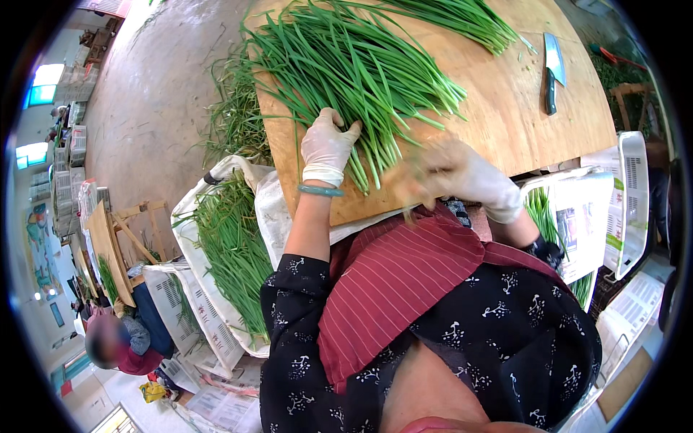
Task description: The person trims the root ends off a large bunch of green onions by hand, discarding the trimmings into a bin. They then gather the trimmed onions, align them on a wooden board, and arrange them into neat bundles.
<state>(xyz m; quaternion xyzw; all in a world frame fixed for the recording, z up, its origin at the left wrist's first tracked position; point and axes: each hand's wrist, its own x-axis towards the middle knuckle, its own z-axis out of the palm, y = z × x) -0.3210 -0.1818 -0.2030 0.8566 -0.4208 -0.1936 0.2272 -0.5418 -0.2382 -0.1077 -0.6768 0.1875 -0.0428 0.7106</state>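
A large pile of garlic chives lies on a plywood tabletop, its pale stem ends toward the right and front. My left hand, in a thin whitish glove with a green bangle at the wrist, is at the pile's near edge. Its thumb and forefinger close around some stems there. Just right of the near stem ends, my gloved right hand is blurred by motion over the table's front edge. Thin brownish wisps show near its fingers, but whether it grips them is unclear.
A kitchen knife lies at the table's right, near a second chive bundle. Lined crates of chives stand left and right. Leaf trimmings cover the floor by the table. Another person works at far left.
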